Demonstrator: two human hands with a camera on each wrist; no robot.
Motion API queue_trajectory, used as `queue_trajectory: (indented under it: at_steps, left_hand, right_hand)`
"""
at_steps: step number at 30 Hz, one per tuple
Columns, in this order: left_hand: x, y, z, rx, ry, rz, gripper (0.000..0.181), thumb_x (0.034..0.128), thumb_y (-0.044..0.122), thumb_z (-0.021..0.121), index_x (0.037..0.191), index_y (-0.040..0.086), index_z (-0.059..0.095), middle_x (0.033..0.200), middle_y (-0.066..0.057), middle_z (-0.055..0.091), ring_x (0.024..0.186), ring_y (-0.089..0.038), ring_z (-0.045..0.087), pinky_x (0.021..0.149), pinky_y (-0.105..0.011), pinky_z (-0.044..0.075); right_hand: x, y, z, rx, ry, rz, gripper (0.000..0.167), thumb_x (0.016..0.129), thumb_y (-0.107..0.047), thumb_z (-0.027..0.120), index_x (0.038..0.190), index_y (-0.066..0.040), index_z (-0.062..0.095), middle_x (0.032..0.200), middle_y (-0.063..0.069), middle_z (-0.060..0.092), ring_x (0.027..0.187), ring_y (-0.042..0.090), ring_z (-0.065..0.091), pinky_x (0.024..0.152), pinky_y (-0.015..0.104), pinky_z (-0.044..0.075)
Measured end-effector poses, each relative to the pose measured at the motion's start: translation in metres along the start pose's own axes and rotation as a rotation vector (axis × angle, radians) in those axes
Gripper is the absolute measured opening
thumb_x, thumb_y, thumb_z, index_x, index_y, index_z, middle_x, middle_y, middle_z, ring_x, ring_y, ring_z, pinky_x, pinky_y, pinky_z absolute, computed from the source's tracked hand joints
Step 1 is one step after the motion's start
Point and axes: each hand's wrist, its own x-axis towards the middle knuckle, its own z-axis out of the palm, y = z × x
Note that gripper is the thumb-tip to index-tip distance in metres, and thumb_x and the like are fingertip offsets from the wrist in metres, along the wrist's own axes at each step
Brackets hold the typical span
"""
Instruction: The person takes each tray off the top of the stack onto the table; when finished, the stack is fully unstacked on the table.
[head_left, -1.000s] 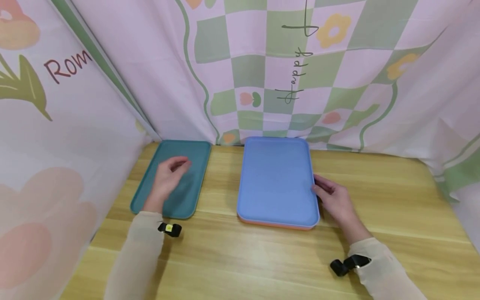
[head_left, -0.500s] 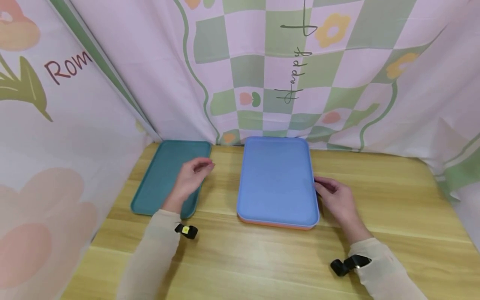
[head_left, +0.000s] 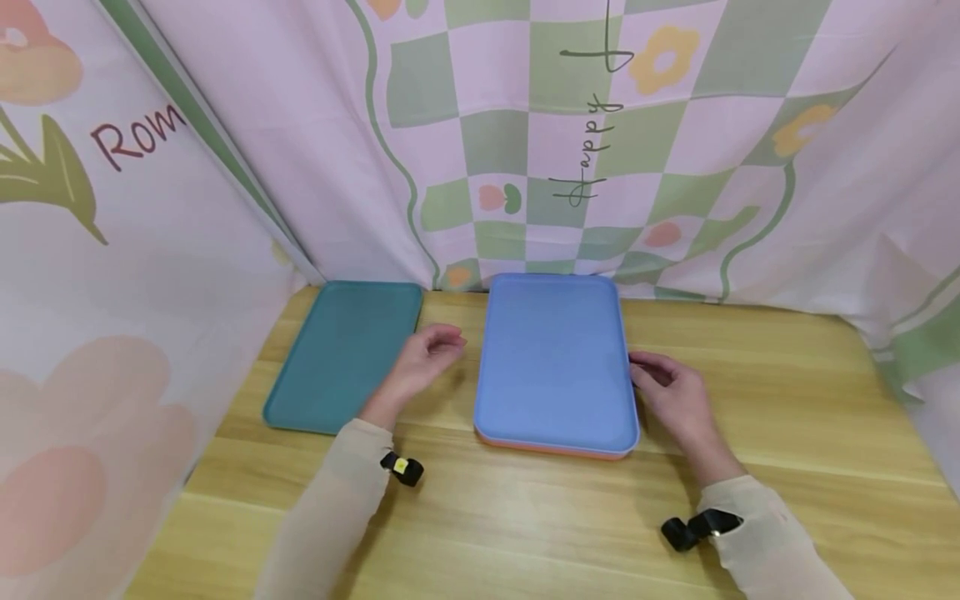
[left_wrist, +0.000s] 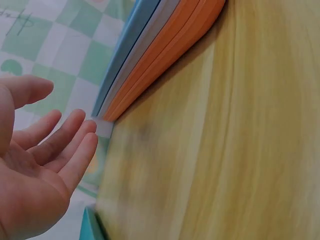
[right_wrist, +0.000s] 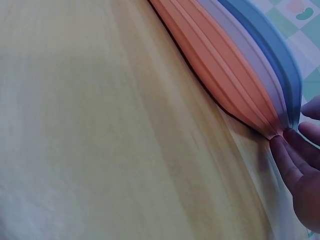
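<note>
A stack of rectangular trays stands mid-table. Its top tray is blue point(head_left: 555, 358); beneath lie a pale purple tray point(right_wrist: 250, 50) and orange trays point(right_wrist: 212, 70). My left hand point(head_left: 423, 362) hovers between the stack and a flat teal tray point(head_left: 341, 354) on the left. In the left wrist view its fingers point(left_wrist: 60, 145) are spread, loosely bent, and hold nothing. At the stack's right side is my right hand point(head_left: 675, 400). Its fingertips touch the sides of the stacked trays in the right wrist view, with the thumb near the blue rim.
The trays lie on a wooden table point(head_left: 480, 517). Behind them hangs a checked, flowered curtain point(head_left: 562, 150), close to the far edges of the trays. A second printed cloth point(head_left: 150, 333) borders the table on the left.
My left hand has moved right from over the teal tray to the gap beside the stack. The right hand has stayed at the stack's right edge, and the trays have not moved.
</note>
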Motion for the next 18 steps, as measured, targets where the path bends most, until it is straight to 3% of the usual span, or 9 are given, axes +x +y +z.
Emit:
queue_trajectory:
  at_steps: [5,12,18]
  left_hand:
    - [0.002,0.002,0.011,-0.028,-0.036,-0.015,0.044,0.103,0.004,0.066,0.144,-0.011,0.057,0.138,-0.029,0.067,0.13,-0.042,0.065,0.113,-0.047,0.055]
    - [0.006,-0.003,0.024,-0.002,-0.034,-0.027,0.04,0.1001,0.005,0.07,0.137,-0.009,0.062,0.136,-0.027,0.068,0.127,-0.041,0.066,0.111,-0.045,0.057]
    - [0.009,-0.005,0.03,-0.007,-0.069,-0.039,0.048,0.0993,0.005,0.072,0.143,-0.006,0.058,0.143,-0.026,0.065,0.133,-0.042,0.065,0.112,-0.046,0.057]
  right_hand:
    - [0.001,0.001,0.002,0.01,-0.006,-0.01,0.045,0.109,-0.027,0.066,0.142,0.004,0.067,0.139,0.03,0.069,0.096,-0.024,0.057,0.083,0.002,0.051]
    - [0.003,0.003,0.003,0.023,-0.013,-0.031,0.045,0.108,-0.025,0.067,0.142,0.004,0.066,0.138,0.03,0.069,0.096,-0.024,0.058,0.083,0.003,0.052]
    - [0.004,0.006,0.002,0.021,-0.023,-0.021,0.046,0.108,-0.026,0.066,0.144,0.004,0.065,0.14,0.031,0.068,0.096,-0.024,0.058,0.083,0.003,0.052]
